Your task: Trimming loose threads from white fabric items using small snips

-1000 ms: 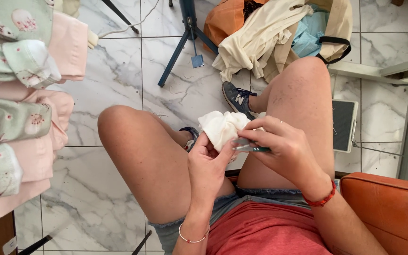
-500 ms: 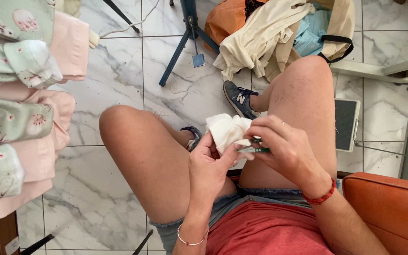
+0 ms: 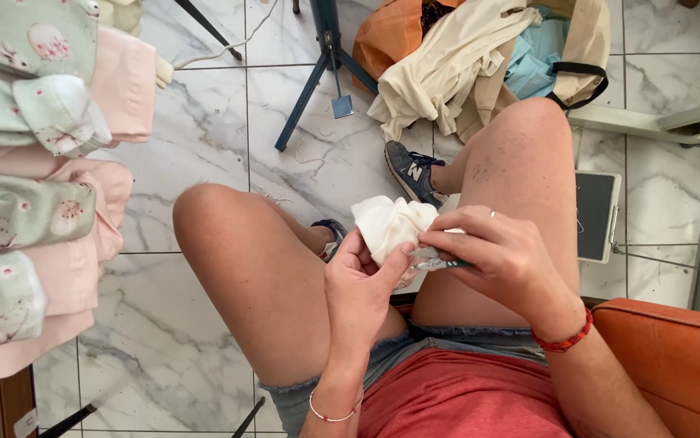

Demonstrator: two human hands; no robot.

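Note:
I sit with bare knees over a marble floor. My left hand [image 3: 360, 285] pinches a small bunched white cloth [image 3: 390, 223] between thumb and fingers, just above my lap. My right hand [image 3: 500, 258] grips a small metal tool [image 3: 439, 264], thin and silver like snips or tweezers, with its tip against the cloth's lower edge. A ring shows on the right hand, a red cord bracelet on its wrist, a thin bead bracelet on the left wrist. Most of the tool is hidden under my fingers.
A stack of folded pink and mint floral garments [image 3: 34, 186] lies at the left. Blue stand legs [image 3: 317, 73] and a heap of cream, orange and teal fabric bags [image 3: 488, 57] sit ahead. An orange seat [image 3: 674, 357] is at my right; a dark tablet-like device [image 3: 597, 215] leans by my right knee.
Both hands have stayed together over my lap; the white cloth has been turned and bunched slightly differently, and the view has shifted a little.

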